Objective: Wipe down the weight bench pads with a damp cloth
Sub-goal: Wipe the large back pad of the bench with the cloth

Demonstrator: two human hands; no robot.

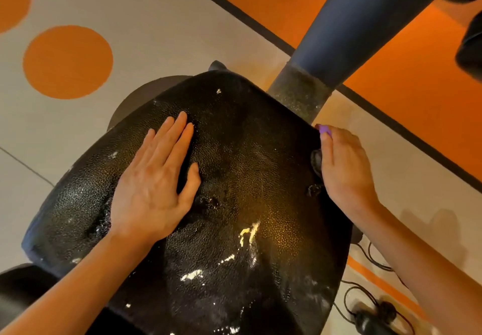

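A black, pebble-textured bench pad [234,167] fills the middle of the view, with wet sheen, white flecks and a yellowish smear near its lower centre. My left hand [156,178] lies flat on the pad's left half, palm down, holding nothing. My right hand [344,167] curls over the pad's right edge. A dark crumpled cloth [316,162] shows under its fingers, and a small purple bit peeks out at the fingertips. Most of the cloth is hidden by the hand.
A thick blue-grey frame post [339,34] rises from behind the pad to the upper right. The floor is grey with orange circles [67,62] and an orange band. Black cables and a plug [370,316] lie at the lower right. Another black rounded pad [15,293] is at the lower left.
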